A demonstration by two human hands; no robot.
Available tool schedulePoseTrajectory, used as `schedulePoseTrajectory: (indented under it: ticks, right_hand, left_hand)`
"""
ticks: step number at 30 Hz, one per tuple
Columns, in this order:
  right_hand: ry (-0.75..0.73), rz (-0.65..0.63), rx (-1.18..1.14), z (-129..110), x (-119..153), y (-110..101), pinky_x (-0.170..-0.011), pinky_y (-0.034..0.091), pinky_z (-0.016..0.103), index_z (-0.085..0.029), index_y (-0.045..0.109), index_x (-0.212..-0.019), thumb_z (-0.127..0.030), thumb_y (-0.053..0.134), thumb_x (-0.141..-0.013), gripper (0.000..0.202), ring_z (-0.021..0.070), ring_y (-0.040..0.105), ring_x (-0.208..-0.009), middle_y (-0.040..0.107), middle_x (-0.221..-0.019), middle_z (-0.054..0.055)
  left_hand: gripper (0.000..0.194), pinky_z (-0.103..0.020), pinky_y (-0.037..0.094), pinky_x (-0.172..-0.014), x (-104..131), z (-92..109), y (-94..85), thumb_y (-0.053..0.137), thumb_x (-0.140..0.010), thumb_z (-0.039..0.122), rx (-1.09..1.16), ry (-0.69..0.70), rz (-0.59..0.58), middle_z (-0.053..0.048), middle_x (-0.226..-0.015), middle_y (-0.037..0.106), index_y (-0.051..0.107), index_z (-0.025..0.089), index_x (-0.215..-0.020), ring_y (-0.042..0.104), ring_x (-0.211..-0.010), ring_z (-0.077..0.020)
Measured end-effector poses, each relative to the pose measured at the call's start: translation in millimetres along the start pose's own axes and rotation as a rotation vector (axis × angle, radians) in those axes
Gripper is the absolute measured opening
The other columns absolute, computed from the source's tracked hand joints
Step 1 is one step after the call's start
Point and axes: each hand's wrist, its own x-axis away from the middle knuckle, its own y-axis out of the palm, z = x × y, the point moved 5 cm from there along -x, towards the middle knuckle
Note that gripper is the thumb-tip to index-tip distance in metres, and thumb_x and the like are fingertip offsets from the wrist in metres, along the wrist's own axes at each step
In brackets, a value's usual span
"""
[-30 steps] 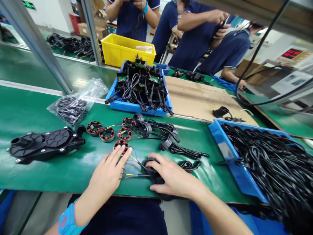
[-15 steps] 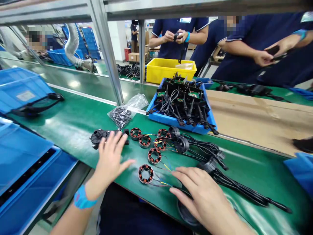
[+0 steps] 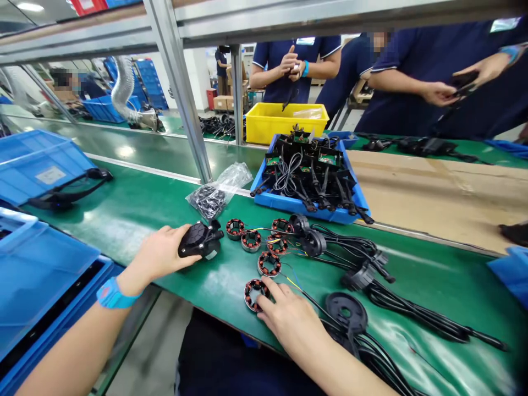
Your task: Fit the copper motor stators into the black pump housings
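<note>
My left hand [image 3: 163, 252] is wrapped around a black housing [image 3: 198, 241] with screws on its casing, at the left of the parts on the green bench. The thumb is on its near side, the fingers on its far side. My right hand [image 3: 289, 316] grips the right edge of the nearest motor stator [image 3: 251, 296], a ring with copper windings. Behind it lies another stator [image 3: 269, 265] with thin coloured wires, and several more sit farther back. Right of my right hand rests a round black cover [image 3: 346, 312] with a hole in its middle.
Black cables [image 3: 421, 313] lie to the right. A blue tray [image 3: 305, 208] of circuit-board parts stands behind, beside a clear plastic bag [image 3: 218, 192] and a metal post [image 3: 185, 99]. Blue bins [image 3: 49, 258] flank the left side. Across the bench, co-workers handle black parts near a yellow bin [image 3: 264, 124].
My left hand has closed on the black housing, which now stands turned up on the bench. My right hand has moved left from the wires to the nearest stator, uncovering the round black cover.
</note>
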Motion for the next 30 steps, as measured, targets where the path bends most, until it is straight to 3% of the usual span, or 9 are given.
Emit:
schedulePoseTrajectory:
  ticks: [4, 8, 12, 15, 18, 22, 26, 30]
  right_hand:
    - [0.005, -0.044, -0.090, 6, 3, -1, -0.056, 0.061, 0.026, -0.026, 0.073, -0.101, -0.027, 0.075, -0.086, 0.015, 0.0170, 0.072, -0.068, 0.066, -0.132, 0.008]
    - [0.044, 0.180, -0.353, 16, 5, -36, -0.069, 0.065, 0.027, -0.027, 0.074, -0.107, -0.034, 0.052, -0.102, 0.023, 0.0178, 0.076, -0.088, 0.065, -0.133, 0.008]
    - [0.069, 0.386, -0.488, 28, 12, -72, -0.063, 0.061, 0.019, -0.023, 0.073, -0.107, -0.034, 0.059, -0.101, 0.019, 0.0112, 0.071, -0.074, 0.064, -0.132, 0.011]
    - [0.079, 0.465, -0.481, 32, 19, -89, -0.059, 0.057, 0.020, -0.022, 0.072, -0.110, -0.031, 0.064, -0.098, 0.017, 0.0088, 0.066, -0.066, 0.062, -0.134, 0.013]
    - [0.062, 0.477, -0.438, 30, 22, -98, -0.063, 0.059, 0.022, -0.022, 0.072, -0.110, -0.031, 0.064, -0.098, 0.017, 0.0092, 0.066, -0.066, 0.063, -0.133, 0.014]
    - [0.041, 0.445, -0.419, 25, 19, -97, -0.064, 0.060, 0.021, -0.022, 0.074, -0.108, -0.035, 0.060, -0.101, 0.021, 0.0074, 0.063, -0.060, 0.066, -0.129, 0.014]
    - [0.050, 0.403, -0.463, 24, 17, -87, -0.067, 0.061, 0.021, -0.022, 0.074, -0.108, -0.036, 0.060, -0.101, 0.021, 0.0064, 0.065, -0.059, 0.066, -0.130, 0.012]
    - [0.058, 0.384, -0.441, 22, 18, -80, -0.072, 0.063, 0.022, -0.024, 0.075, -0.107, -0.040, 0.059, -0.101, 0.023, 0.0131, 0.074, -0.080, 0.067, -0.128, 0.010]
  left_hand:
    - [0.090, -0.041, 0.053, -0.091, 24, -15, -8.0, 0.070, -0.078, 0.073, 0.389, -0.231, 0.044, -0.013, -0.126, 0.071, 0.054, 0.019, -0.148, 0.068, -0.109, -0.0357]
    - [0.074, -0.038, 0.055, -0.090, 34, -12, 2.6, 0.077, -0.076, 0.067, 0.985, -0.390, -0.035, -0.011, -0.122, 0.074, 0.067, 0.017, -0.130, 0.069, -0.109, -0.0329]
    - [0.057, -0.034, 0.059, -0.074, 39, 24, 41.3, 0.074, -0.080, 0.064, 1.786, -0.677, -0.180, -0.013, -0.101, 0.078, 0.074, 0.012, -0.102, 0.074, -0.081, -0.0261]
    - [0.046, -0.032, 0.060, -0.075, 43, 72, 69.3, 0.077, -0.083, 0.054, 2.122, -0.830, -0.354, -0.012, -0.094, 0.079, 0.075, 0.011, -0.098, 0.074, -0.073, -0.0221]
    - [0.047, -0.036, 0.061, -0.083, 46, 120, 81.3, 0.075, -0.086, 0.053, 2.271, -0.807, -0.465, -0.013, -0.098, 0.079, 0.075, 0.010, -0.105, 0.076, -0.081, -0.0241]
    - [0.055, -0.039, 0.060, -0.091, 47, 163, 76.4, 0.072, -0.088, 0.057, 2.384, -0.640, -0.409, -0.014, -0.115, 0.077, 0.074, 0.011, -0.118, 0.076, -0.097, -0.0275]
    - [0.058, -0.034, 0.059, -0.097, 51, 179, 76.0, 0.074, -0.085, 0.062, 2.441, -0.659, -0.242, -0.011, -0.117, 0.077, 0.076, 0.015, -0.119, 0.075, -0.104, -0.0256]
    - [0.062, -0.033, 0.057, -0.101, 57, 182, 82.0, 0.074, -0.083, 0.066, 2.420, -0.671, -0.106, -0.008, -0.120, 0.076, 0.075, 0.017, -0.121, 0.072, -0.112, -0.0258]
